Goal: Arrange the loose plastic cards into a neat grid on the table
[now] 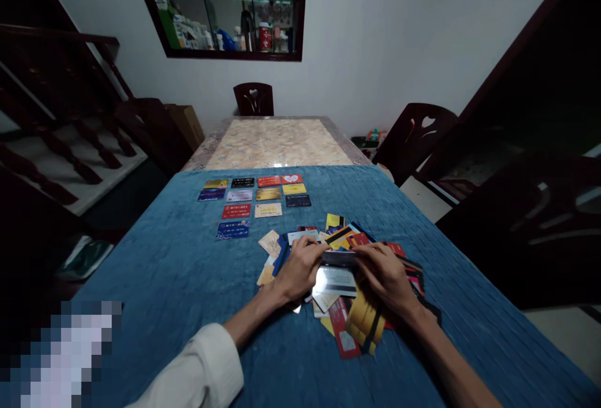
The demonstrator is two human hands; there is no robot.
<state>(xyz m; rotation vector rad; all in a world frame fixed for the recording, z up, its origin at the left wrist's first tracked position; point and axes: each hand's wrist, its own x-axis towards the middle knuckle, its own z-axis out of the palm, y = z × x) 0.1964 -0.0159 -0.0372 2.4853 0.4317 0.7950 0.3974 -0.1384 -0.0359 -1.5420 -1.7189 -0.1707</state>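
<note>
My left hand [303, 265] and my right hand [387, 275] pinch opposite ends of a card [339, 258], seen nearly edge-on. It is held just above a loose pile of plastic cards. Under it lies a silver card [335, 281] with a dark stripe and a bright glare spot. Nearer me in the pile are a gold card [362, 317] and a red card [344, 336]. My hands and forearms cover part of the pile. Left of the pile, several cards lie face up in rows, among them a blue card [233, 229] and a red card [236, 211].
A blue cloth [169, 308] covers the near part of the table; its far part shows a patterned top [282, 139]. Dark wooden chairs stand around, one chair [254, 99] at the far end. A shelf cabinet [235, 7] is set in the wall. A pixelated patch hides the lower left.
</note>
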